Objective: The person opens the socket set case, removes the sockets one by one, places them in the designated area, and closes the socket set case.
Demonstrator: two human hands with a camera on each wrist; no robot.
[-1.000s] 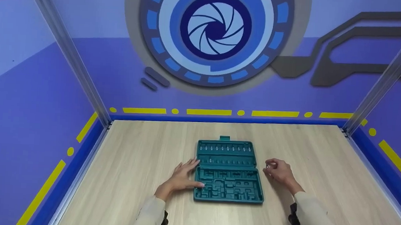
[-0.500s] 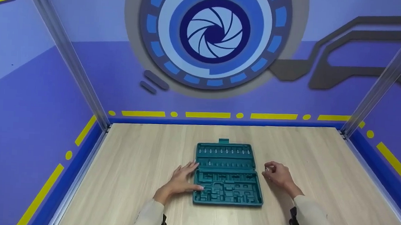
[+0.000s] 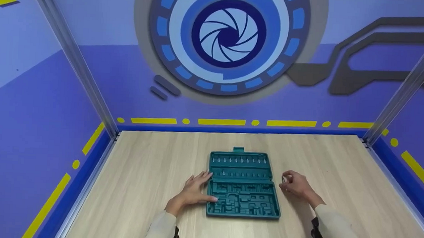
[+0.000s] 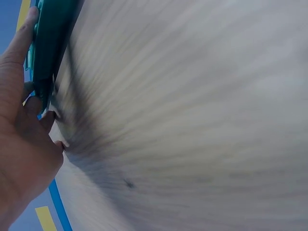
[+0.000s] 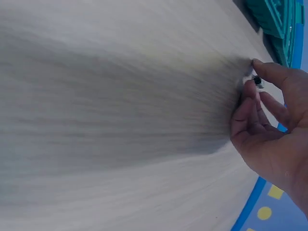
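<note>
A dark green plastic tool case [image 3: 243, 216] lies unfolded on the table, its lid half away from me. A row of small silver bits [image 3: 242, 161] stands in the lid, and one more bit [image 3: 223, 173] sits in the row below. The near half has moulded recesses. My left hand [image 3: 193, 192] rests at the case's left side, thumb over the near half's edge and fingers extended beside the hinge. Right of the case, my right hand [image 3: 297, 184] pinches a small metal socket [image 5: 258, 81] between thumb and fingertips, close over the table; its dark end shows in the right wrist view.
The wood-grain table [image 3: 151, 159] is enclosed by blue and purple panels with metal corner posts [image 3: 74, 53]. A latch tab [image 3: 238, 149] sticks out from the far edge of the case lid.
The head view has tilted slightly. My left hand stays on the case. My right hand keeps nearly the same place, and more of the socket's silver edge shows between its fingers.
</note>
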